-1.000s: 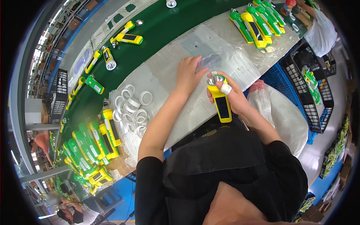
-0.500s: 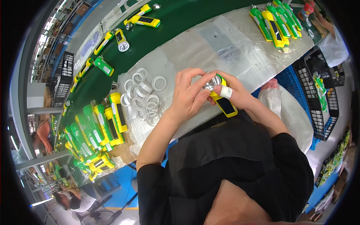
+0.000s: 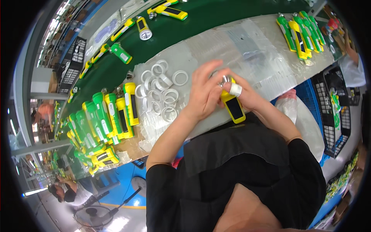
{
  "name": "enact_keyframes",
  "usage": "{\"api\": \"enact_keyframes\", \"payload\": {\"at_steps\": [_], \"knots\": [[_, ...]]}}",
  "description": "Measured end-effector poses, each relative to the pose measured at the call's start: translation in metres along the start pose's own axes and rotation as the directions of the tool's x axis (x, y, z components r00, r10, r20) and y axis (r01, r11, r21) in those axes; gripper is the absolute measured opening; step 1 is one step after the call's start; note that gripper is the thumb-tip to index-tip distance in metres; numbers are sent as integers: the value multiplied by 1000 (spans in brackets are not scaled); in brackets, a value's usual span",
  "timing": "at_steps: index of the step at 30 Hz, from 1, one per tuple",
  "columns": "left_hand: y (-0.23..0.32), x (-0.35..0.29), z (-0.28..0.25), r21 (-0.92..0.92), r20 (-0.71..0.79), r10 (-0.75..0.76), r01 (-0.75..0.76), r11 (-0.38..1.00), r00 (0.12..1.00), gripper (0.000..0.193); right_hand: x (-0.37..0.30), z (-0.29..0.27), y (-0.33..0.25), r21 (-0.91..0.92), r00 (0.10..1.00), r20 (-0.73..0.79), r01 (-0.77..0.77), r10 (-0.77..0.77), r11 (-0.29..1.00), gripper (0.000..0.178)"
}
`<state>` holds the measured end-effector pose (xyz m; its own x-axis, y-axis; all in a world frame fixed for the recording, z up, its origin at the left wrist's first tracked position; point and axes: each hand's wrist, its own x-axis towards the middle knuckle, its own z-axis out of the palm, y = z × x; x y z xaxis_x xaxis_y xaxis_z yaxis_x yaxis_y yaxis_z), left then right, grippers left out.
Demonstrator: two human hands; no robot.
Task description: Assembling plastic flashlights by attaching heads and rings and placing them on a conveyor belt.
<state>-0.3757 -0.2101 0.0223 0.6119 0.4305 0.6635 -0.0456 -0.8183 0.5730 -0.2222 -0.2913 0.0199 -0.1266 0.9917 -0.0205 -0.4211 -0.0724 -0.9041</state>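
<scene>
Here, green and yellow flashlights [image 3: 104, 120] lie in a row at the counter's [image 3: 270, 73] left end, beside loose white rings [image 3: 160, 94] within easy reach. The left hand [image 3: 203, 92] curls its fingers over the head of a yellow flashlight [image 3: 232, 104], seemingly fitting something there, while the right hand [image 3: 247, 96] grips its body, steadying it above the counter's near edge.

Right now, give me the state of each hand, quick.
Left hand: fingers curled over the head end of the yellow flashlight.
Right hand: closed around the yellow flashlight, holding it.
</scene>
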Motion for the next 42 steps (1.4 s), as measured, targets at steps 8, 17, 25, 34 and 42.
{"api": "enact_keyframes", "payload": {"at_steps": [8, 17, 25, 34, 42], "knots": [[-48, 9, -73, 753, 435, -597, 92, 652, 674, 59, 53, -12, -21, -227, 930, -14, 354, -366, 907, 45], [-10, 44, -43, -546, -116, -357, 240, 802, 927, 24, 56, -18, -16, -221, 936, 16, 347, -352, 912, 39], [-4, 50, -38, 30, -76, -81, 84, 996, 994, 29, 63, -21, -11, -281, 893, 59, 443, -445, 852, 42], [2, 60, -45, 195, 49, 26, -35, 980, 998, 35, 54, -28, -35, -408, 814, 95, 556, -572, 724, 49], [10, 70, -21, 163, 75, 78, -89, 983, 994, 44, 26, -56, -112, -848, 839, 398, 491, -370, 201, 42]]}}
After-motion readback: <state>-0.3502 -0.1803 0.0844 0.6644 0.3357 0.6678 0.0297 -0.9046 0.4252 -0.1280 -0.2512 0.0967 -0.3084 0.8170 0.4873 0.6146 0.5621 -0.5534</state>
